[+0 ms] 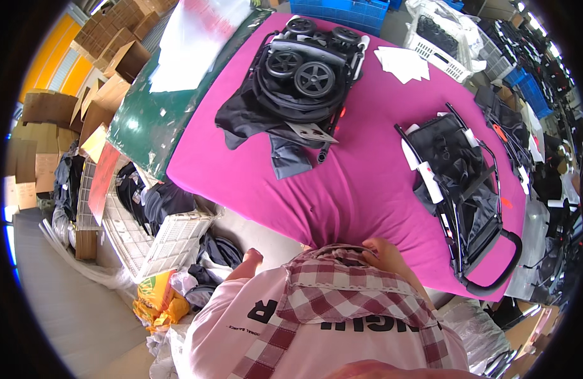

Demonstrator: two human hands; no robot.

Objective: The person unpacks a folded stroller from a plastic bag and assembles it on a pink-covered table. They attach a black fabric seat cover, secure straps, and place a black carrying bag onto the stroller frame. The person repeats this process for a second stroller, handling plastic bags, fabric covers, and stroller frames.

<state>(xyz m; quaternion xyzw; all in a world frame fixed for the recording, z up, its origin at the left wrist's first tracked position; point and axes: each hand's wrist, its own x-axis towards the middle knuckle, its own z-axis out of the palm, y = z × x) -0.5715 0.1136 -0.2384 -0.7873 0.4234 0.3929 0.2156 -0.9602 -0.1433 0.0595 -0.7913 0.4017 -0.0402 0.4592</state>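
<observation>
My left hand hangs low beside my body, left of the table's near edge. Only a small part of it shows, and its fingers cannot be made out. At my waist, my right hand is against the front of the checked apron; its fingers are mostly hidden, so its grip is unclear. A folded black stroller lies wheels-up on the pink-covered table, ahead of me and apart from both hands. To the right lies a stroller frame with black fabric and a curved handle.
White paper sheets lie at the table's far side. A green board adjoins on the left, with a white plastic crate of black fabric below it. Cardboard boxes are stacked far left. Another white crate stands beyond the table.
</observation>
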